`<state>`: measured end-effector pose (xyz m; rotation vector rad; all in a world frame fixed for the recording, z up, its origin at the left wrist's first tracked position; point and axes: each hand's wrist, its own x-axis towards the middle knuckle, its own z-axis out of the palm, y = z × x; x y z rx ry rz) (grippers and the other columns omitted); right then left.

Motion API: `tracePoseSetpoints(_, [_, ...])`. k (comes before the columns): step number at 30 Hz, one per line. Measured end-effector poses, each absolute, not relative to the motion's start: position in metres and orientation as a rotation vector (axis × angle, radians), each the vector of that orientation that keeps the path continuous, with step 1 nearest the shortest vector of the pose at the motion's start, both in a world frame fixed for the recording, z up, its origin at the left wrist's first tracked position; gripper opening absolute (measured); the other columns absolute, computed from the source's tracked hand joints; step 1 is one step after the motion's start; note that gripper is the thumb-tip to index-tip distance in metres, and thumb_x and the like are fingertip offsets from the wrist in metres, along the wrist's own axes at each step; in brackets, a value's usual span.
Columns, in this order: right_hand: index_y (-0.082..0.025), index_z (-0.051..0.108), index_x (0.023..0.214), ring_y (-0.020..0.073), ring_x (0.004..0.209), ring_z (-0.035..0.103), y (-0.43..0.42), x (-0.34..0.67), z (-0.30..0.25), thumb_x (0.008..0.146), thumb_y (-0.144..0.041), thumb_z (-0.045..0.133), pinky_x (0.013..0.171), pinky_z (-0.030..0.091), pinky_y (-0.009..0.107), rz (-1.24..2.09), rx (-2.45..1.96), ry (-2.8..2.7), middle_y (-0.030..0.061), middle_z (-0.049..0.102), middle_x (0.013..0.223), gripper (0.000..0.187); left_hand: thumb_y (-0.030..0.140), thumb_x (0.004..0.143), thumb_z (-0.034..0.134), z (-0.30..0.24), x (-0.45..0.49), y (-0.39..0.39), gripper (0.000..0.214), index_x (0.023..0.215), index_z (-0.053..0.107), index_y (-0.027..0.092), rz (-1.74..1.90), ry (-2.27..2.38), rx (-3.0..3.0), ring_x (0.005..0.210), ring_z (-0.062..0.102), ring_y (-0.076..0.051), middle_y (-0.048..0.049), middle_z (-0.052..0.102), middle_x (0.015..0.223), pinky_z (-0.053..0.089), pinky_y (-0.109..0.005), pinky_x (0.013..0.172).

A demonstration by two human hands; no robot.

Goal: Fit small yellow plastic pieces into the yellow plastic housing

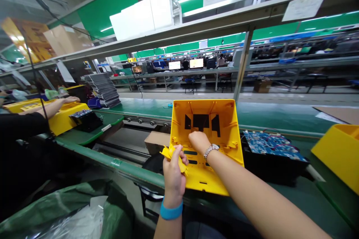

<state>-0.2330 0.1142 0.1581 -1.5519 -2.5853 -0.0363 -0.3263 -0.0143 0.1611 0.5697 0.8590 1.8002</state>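
My left hand (pixel 174 175), with a blue wristband, grips a crumpled piece of yellow plastic (pixel 171 157). A yellow plastic housing (pixel 224 153) with dark rectangular openings lies tilted on the green conveyor belt (pixel 269 114). My right hand (pixel 199 142), with a metal wristwatch on its wrist, rests inside this housing. Its fingers are curled against the inner wall and partly hidden, so I cannot tell if they pinch anything.
To the right, a blue circuit board (pixel 272 147) sits in a black tray, beside another yellow housing (pixel 340 153). At left, a co-worker's hand (pixel 70 99) rests on a yellow housing (pixel 68 119). A stack of dark sheets (pixel 103 89) stands behind it.
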Motion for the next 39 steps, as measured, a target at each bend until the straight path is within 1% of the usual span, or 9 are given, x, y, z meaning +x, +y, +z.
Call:
tracePoseSetpoints(9, [-0.008, 0.075, 0.096, 0.0313, 0.096, 0.071, 0.112, -0.225, 0.158, 0.082, -0.007, 0.058, 0.082, 0.054, 0.036, 0.082, -1.606, -2.495, 0.0223, 0.073, 0.095, 0.023, 0.034, 0.076, 0.075, 0.162, -0.32, -0.017, 0.025, 0.085, 0.063, 0.014, 1.777, 0.799, 0.527, 0.053, 0.044, -0.007, 0.0042, 0.05, 0.063, 0.037, -0.019, 0.049])
tracePoseSetpoints(12, [-0.015, 0.077, 0.095, 0.0261, 0.095, 0.071, 0.109, -0.219, 0.168, 0.082, -0.015, 0.062, 0.081, 0.053, 0.031, 0.187, -1.559, -2.448, 0.0153, 0.075, 0.097, 0.019, 0.036, 0.077, 0.074, 0.161, -0.319, -0.016, 0.025, 0.086, 0.064, 0.014, 1.776, 0.818, 0.515, 0.055, 0.047, -0.008, 0.0028, 0.052, 0.066, 0.039, -0.019, 0.05])
tracePoseSetpoints(16, [-0.016, 0.073, 0.09, 0.0162, 0.081, 0.068, 0.092, -0.206, 0.185, 0.087, -0.03, 0.062, 0.069, 0.05, 0.024, 0.783, -1.233, -2.118, 0.0078, 0.075, 0.089, 0.019, 0.036, 0.077, 0.076, 0.161, -0.318, -0.013, 0.028, 0.087, 0.066, 0.012, 1.787, 0.852, 0.481, 0.059, 0.05, -0.008, 0.001, 0.055, 0.07, 0.04, -0.018, 0.05])
tracePoseSetpoints(19, [-0.013, 0.067, 0.083, 0.0149, 0.074, 0.065, 0.068, -0.199, 0.191, 0.076, -0.038, 0.076, 0.067, 0.05, 0.025, 1.349, -0.839, -1.907, 0.0062, 0.071, 0.081, 0.027, 0.037, 0.076, 0.077, 0.162, -0.318, -0.01, 0.029, 0.088, 0.067, 0.013, 1.796, 0.871, 0.467, 0.065, 0.056, -0.01, -0.0017, 0.06, 0.076, 0.045, -0.019, 0.054])
tracePoseSetpoints(21, [-0.013, 0.065, 0.081, 0.0131, 0.073, 0.062, 0.053, -0.197, 0.19, 0.064, -0.037, 0.085, 0.068, 0.05, 0.024, 1.496, -0.703, -1.913, 0.0034, 0.069, 0.08, 0.035, 0.038, 0.074, 0.079, 0.162, -0.318, -0.008, 0.03, 0.088, 0.067, 0.013, 1.796, 0.874, 0.468, 0.074, 0.062, -0.014, -0.0046, 0.065, 0.083, 0.051, -0.022, 0.063])
tracePoseSetpoints(24, [-0.014, 0.065, 0.08, 0.011, 0.069, 0.057, 0.035, -0.199, 0.186, 0.055, -0.034, 0.09, 0.063, 0.047, 0.023, 1.404, -0.739, -1.936, 0.0008, 0.066, 0.079, 0.04, 0.039, 0.07, 0.082, 0.161, -0.319, -0.007, 0.033, 0.084, 0.067, 0.014, 1.777, 0.881, 0.464, 0.081, 0.066, -0.019, -0.0065, 0.067, 0.085, 0.054, -0.027, 0.071])
tracePoseSetpoints(30, [-0.017, 0.063, 0.078, 0.0102, 0.061, 0.055, 0.015, -0.2, 0.197, 0.071, -0.023, 0.07, 0.055, 0.039, 0.022, 0.895, -0.849, -2.161, -0.002, 0.063, 0.068, 0.012, 0.037, 0.072, 0.081, 0.158, -0.318, -0.008, 0.033, 0.093, 0.069, 0.015, 1.788, 0.898, 0.509, 0.092, 0.068, -0.021, -0.0071, 0.071, 0.095, 0.053, -0.031, 0.083])
tracePoseSetpoints(36, [-0.016, 0.065, 0.085, 0.0123, 0.063, 0.057, -0.007, -0.209, 0.202, 0.075, -0.019, 0.062, 0.057, 0.036, 0.024, 0.47, -1.055, -2.179, 0.0037, 0.069, 0.076, 0.011, 0.042, 0.08, 0.077, 0.159, -0.317, -0.008, 0.036, 0.101, 0.069, 0.015, 1.757, 0.924, 0.621, 0.086, 0.068, -0.021, -0.0067, 0.071, 0.091, 0.052, -0.029, 0.074])
tracePoseSetpoints(39, [-0.016, 0.067, 0.077, 0.012, 0.061, 0.057, -0.009, -0.209, 0.201, 0.078, -0.016, 0.059, 0.057, 0.034, 0.025, 0.426, -1.106, -2.181, 0.0041, 0.069, 0.072, 0.009, 0.051, 0.08, 0.074, 0.16, -0.317, -0.008, 0.042, 0.101, 0.068, 0.014, 1.752, 0.914, 0.668, 0.083, 0.066, -0.019, -0.0072, 0.07, 0.091, 0.051, -0.026, 0.07])
